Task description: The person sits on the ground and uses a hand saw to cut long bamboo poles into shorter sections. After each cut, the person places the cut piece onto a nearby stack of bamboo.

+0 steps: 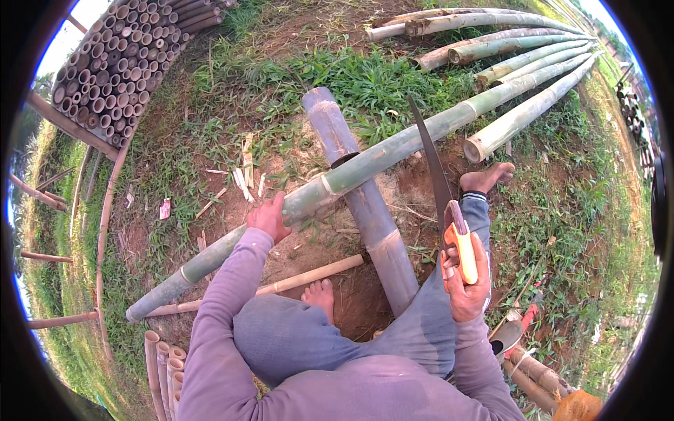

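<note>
A long green bamboo pole point(393, 156) slants from the lower left to the upper right. It lies across a thicker grey bamboo log point(385, 235), which has a dark notch where the two cross. My left hand point(269, 217) grips the green pole left of that crossing, thumb apart from the fingers. Held in my right hand point(465, 281) is a handsaw point(437, 168) with a yellow-orange handle and a long, dark, curved blade pointing up. The blade passes in front of the green pole; whether they touch I cannot tell.
More long bamboo poles point(512, 45) lie at the far right. Many cut bamboo pieces point(116, 74) are stacked in a rack at the far left. A thin bamboo stick point(309, 276) lies by my bare foot point(319, 298). Short tubes point(163, 372) stand at lower left; split pieces point(247, 165) litter the ground.
</note>
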The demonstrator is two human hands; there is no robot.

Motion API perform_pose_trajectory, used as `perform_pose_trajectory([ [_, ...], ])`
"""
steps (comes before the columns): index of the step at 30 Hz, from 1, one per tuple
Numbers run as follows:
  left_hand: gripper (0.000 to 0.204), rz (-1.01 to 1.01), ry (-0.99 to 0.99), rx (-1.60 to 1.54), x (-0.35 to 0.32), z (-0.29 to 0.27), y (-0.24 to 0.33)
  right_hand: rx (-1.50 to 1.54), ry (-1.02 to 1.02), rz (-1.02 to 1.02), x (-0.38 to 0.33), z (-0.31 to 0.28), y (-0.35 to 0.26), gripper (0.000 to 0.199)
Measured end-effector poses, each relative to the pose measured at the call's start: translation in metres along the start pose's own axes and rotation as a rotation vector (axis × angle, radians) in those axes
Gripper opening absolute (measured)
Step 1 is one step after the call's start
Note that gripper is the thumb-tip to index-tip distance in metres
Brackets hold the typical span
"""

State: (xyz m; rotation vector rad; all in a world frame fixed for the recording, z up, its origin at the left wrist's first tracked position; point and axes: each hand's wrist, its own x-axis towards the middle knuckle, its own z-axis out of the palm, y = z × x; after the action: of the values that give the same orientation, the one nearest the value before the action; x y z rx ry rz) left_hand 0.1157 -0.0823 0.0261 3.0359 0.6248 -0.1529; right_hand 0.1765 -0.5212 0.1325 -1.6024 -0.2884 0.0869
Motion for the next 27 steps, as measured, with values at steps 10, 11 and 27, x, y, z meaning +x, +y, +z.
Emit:
perform_pose_trajectory([
  [10,0.076,-0.103,-0.186,-0.128,-0.05,0.01,-0.089,-0.205,0.081,-0.085,0.003,0.049,-0.003,0.046],
  [11,0.076,-0.117,-0.171,-0.123,-0.06,0.01,-0.104,-0.218,0.07,-0.073,0.001,0.047,0.012,0.042],
  [27,0.07,-0.151,-0.251,-0.183,-0.076,0.017,-0.166,-0.366,-0.074,-0.246,-0.025,0.13,0.043,0.036],
])
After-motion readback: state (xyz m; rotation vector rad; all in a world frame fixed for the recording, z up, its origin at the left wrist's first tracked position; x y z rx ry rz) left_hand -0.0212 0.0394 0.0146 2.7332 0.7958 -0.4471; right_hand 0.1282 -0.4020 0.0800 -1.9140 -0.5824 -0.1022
